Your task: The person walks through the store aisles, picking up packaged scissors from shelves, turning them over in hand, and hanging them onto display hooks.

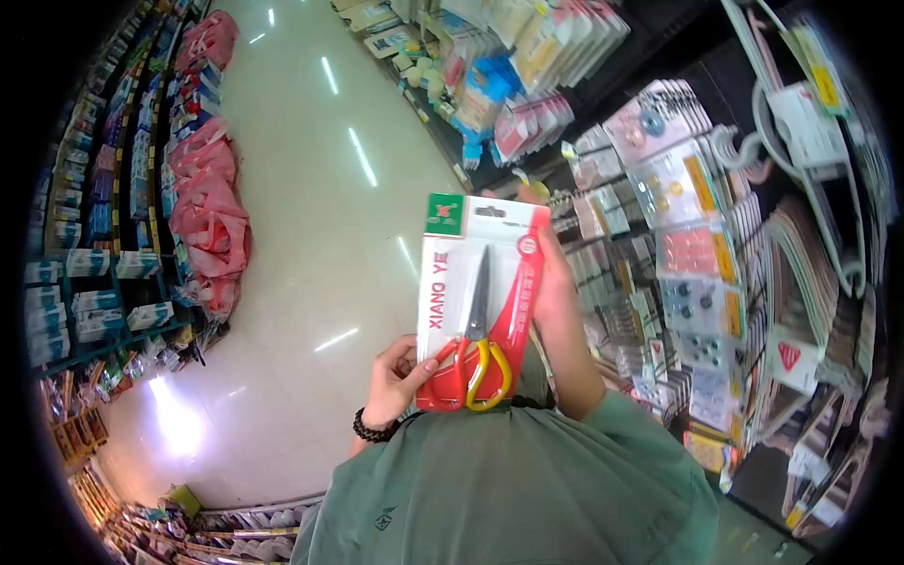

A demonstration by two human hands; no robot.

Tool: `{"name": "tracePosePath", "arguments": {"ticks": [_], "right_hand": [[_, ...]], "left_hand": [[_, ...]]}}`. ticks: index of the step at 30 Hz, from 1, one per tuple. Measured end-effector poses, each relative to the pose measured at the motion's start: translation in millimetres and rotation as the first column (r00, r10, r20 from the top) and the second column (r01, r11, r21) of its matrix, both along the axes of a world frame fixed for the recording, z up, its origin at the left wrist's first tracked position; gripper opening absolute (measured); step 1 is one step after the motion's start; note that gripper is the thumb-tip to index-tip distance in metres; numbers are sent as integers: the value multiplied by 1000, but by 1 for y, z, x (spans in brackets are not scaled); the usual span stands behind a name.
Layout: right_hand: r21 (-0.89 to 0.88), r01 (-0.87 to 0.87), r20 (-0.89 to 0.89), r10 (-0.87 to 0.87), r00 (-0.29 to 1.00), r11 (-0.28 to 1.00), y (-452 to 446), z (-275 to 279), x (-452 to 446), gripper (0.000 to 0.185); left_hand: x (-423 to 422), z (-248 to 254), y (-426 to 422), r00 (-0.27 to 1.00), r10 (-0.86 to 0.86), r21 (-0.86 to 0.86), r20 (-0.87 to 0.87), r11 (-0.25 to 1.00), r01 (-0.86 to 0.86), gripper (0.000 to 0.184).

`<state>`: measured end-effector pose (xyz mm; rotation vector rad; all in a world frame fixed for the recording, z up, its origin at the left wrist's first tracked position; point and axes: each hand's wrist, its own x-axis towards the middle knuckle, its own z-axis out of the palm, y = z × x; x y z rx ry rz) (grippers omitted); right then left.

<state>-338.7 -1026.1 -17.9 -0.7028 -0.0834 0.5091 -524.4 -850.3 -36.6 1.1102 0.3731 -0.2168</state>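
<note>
A carded pack of scissors [443,282] is held upright in front of my body. Its card is white, red and green, printed "XIANG YE", and the scissors [478,320] have dark blades, one red handle loop and one yellow. My left hand [395,379] grips the lower left edge, thumb on the front and fingers curled behind. A dark beaded bracelet is on that wrist. At the right edge, my right hand [554,278] is closed against the pack from behind, most of its fingers hidden by the card.
Close on my right, a rack holds carded small goods [673,188] and hangers [829,141]. Packaged gloves [485,94] hang farther ahead. Across the tiled aisle [292,207], shelves of boxes [94,301] stand on the left, with pink bags [209,207] along their edge.
</note>
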Motion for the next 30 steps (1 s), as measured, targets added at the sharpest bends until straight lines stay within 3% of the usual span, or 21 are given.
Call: {"name": "tracePosePath", "arguments": {"ticks": [1, 5, 7, 8, 10, 11, 13, 16, 20, 27, 30], "right_hand": [[32, -76, 59, 74, 996, 997, 15, -2, 22, 43], [301, -167, -161, 223, 961, 939, 68, -13, 75, 36], [322, -208, -147, 266, 953, 924, 85, -20, 101, 35], [325, -232, -140, 289, 947, 917, 96, -26, 112, 35], [368, -265, -184, 349, 919, 891, 116, -38, 132, 36], [352, -276, -198, 359, 912, 894, 123, -45, 140, 36], [311, -298, -230, 376, 898, 903, 143, -54, 152, 37], [251, -362, -213, 416, 884, 898, 172, -52, 172, 39], [245, -411, -211, 462, 861, 878, 208, -55, 201, 42], [154, -420, -227, 446, 866, 894, 294, -82, 270, 45], [22, -403, -261, 395, 881, 915, 344, -77, 308, 43]], "left_hand": [[11, 1, 4, 1000, 28, -21, -8, 999, -28, 34], [53, -10, 29, 994, 112, -65, -9, 992, -112, 43], [80, -10, 36, 974, 226, -136, 10, 965, -223, 50], [89, -23, 50, 983, 186, -143, 12, 973, -182, 54], [123, -29, 70, 960, 281, -26, 23, 960, -280, 55], [144, -32, 79, 945, 326, 32, 33, 945, -327, 56], [210, -11, 94, 802, 516, 88, 300, 823, -562, 54], [268, -16, 143, 800, 502, -14, 328, 850, -527, 55], [297, -23, 173, 763, 586, -113, 272, 807, -580, 40], [362, -57, 254, 755, 631, -192, 177, 775, -603, 37], [399, -54, 303, 759, 638, -229, 131, 764, -603, 36]]}}
